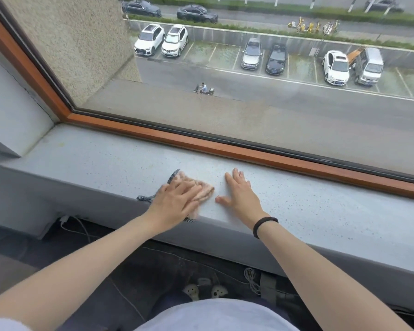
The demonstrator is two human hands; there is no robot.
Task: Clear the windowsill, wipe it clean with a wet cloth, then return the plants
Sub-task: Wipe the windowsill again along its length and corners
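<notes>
Flat left hand [175,199] presses cloth [204,188] on windowsill [105,161]; right hand [239,194], spread at 3 o'clock, braces; overlapping strokes advised.

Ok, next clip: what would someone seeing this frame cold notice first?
Two bare hands lie flat mid-way along the grey speckled windowsill: the left hand presses a fluffy pinkish-brown cloth near the front edge, the right hand rests on bare sill beside it, a black band on its wrist. Beyond the orange-brown wooden window frame, parked cars line a street far below.
</notes>
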